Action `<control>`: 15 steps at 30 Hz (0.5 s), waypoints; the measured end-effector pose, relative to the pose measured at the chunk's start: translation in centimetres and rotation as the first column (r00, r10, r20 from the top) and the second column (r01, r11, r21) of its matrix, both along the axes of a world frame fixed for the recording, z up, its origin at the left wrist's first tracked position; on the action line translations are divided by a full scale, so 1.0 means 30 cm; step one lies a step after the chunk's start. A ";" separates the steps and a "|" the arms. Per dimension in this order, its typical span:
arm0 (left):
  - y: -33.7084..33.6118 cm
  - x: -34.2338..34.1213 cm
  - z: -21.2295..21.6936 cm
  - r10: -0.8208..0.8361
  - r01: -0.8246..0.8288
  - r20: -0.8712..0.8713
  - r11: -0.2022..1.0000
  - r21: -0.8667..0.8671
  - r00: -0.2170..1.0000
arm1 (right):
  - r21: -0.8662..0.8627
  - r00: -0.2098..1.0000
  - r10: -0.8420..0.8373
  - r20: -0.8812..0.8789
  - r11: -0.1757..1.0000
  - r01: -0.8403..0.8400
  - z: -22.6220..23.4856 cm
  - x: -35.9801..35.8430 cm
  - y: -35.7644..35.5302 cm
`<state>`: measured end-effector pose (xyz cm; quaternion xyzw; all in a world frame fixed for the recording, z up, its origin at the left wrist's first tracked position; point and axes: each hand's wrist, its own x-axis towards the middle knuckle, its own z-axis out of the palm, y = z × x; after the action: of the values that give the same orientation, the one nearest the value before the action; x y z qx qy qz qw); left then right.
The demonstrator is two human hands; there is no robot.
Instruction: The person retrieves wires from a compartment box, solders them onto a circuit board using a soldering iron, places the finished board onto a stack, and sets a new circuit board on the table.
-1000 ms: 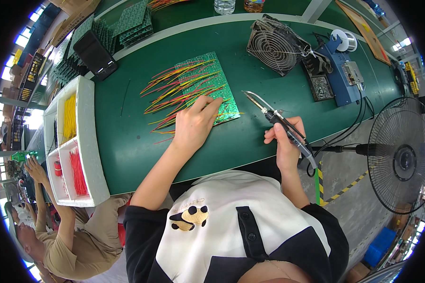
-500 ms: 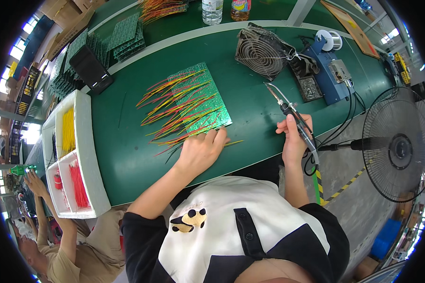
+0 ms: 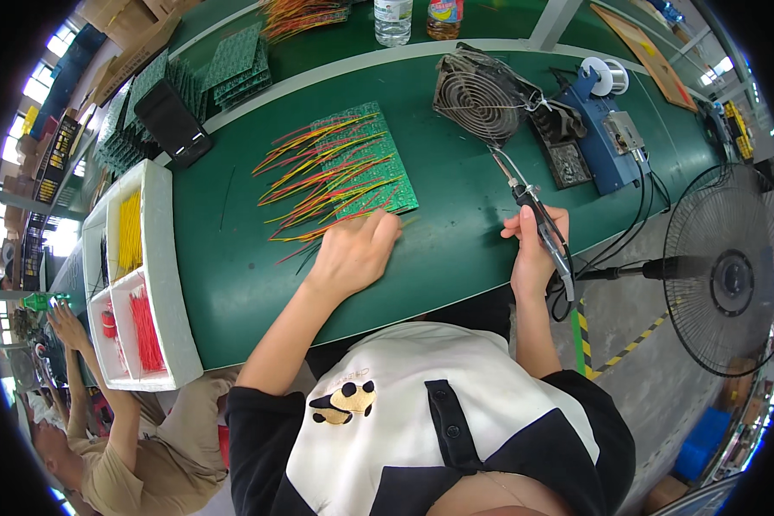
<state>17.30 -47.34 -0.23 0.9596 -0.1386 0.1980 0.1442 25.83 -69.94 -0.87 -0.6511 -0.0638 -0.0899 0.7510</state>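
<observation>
Left hand [image 3: 353, 254]: open, palm down, fingertips on the near edge of the circuit board [image 3: 365, 163].
Right hand [image 3: 533, 249]: closed around the soldering iron [image 3: 537, 215], tip raised off the bench [image 3: 456, 215].
Board: flat, green, rigid; thin red and yellow wires fan leftward.
Progress: many wires fitted; soldering apparently unfinished.
Tray [image 3: 159, 275]: white foam, 2 wire bundles.

Single head-worn fisheye view, aimed steeply down from above the long green-topped workbench [image 3: 232, 284]. Bench is seen close, filling the centre; edges are bent toward the rim. No second view is provided.
</observation>
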 end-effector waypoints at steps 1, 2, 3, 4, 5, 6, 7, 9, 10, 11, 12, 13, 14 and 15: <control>0.009 0.001 -0.002 -0.004 0.004 -0.001 1.000 0.002 1.000 | 0.019 1.000 -0.001 0.001 1.000 0.001 -0.005 0.003 -0.002; 0.015 0.002 -0.001 -0.009 0.011 0.026 0.996 -0.085 1.000 | 0.019 1.000 -0.005 -0.001 1.000 0.005 -0.003 0.003 -0.003; 0.017 0.004 0.003 -0.012 0.021 0.052 0.985 -0.171 0.999 | 0.013 1.000 0.004 -0.001 1.000 -0.004 0.001 0.002 -0.002; 0.018 -0.001 0.013 -0.003 0.014 0.053 0.976 -0.215 0.999 | 0.006 1.000 0.013 -0.002 1.000 -0.013 0.004 0.000 -0.002; 0.020 -0.001 0.012 -0.004 0.015 0.051 0.977 -0.214 0.999 | 0.008 1.000 0.012 -0.003 1.000 -0.012 0.005 -0.002 -0.001; 0.022 0.000 0.009 0.032 -0.018 0.057 0.974 -0.227 0.998 | 0.001 1.000 0.018 -0.001 1.000 -0.018 0.005 -0.003 0.000; 0.025 0.000 0.007 0.069 -0.052 0.062 0.969 -0.240 0.996 | -0.006 1.000 0.025 0.002 1.000 -0.025 0.006 -0.005 0.001; 0.029 0.003 0.007 0.064 -0.054 0.038 0.971 -0.235 0.997 | -0.007 1.000 0.026 0.000 1.000 -0.026 0.006 -0.005 0.000; 0.029 0.006 0.002 0.066 -0.053 0.038 0.960 -0.275 0.997 | -0.010 1.000 0.029 -0.002 1.000 -0.029 0.006 -0.005 0.000; 0.029 0.008 -0.002 0.067 -0.052 0.037 0.948 -0.315 0.997 | -0.010 1.000 0.028 -0.003 1.000 -0.028 0.004 -0.005 -0.003; 0.029 0.009 0.000 0.067 -0.052 0.036 0.948 -0.315 0.997 | -0.001 0.999 0.046 0.012 0.999 -0.046 0.000 -0.006 -0.007; 0.028 0.010 0.004 0.098 -0.101 -0.028 0.945 -0.310 0.995 | 0.007 0.998 0.064 0.026 0.998 -0.064 -0.002 -0.006 -0.009; 0.027 0.010 0.008 0.128 -0.150 -0.092 0.942 -0.301 0.988 | 0.007 0.998 0.064 0.024 0.998 -0.064 -0.003 -0.006 -0.008; 0.021 0.013 0.012 0.128 -0.151 -0.094 0.942 -0.301 0.987 | -0.009 0.998 0.060 0.019 0.998 -0.060 -0.001 -0.006 -0.008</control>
<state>17.68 -46.70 0.12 0.9394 -0.0326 0.1916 0.2824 25.65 -70.17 -0.91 -0.6512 -0.0909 -0.0733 0.7499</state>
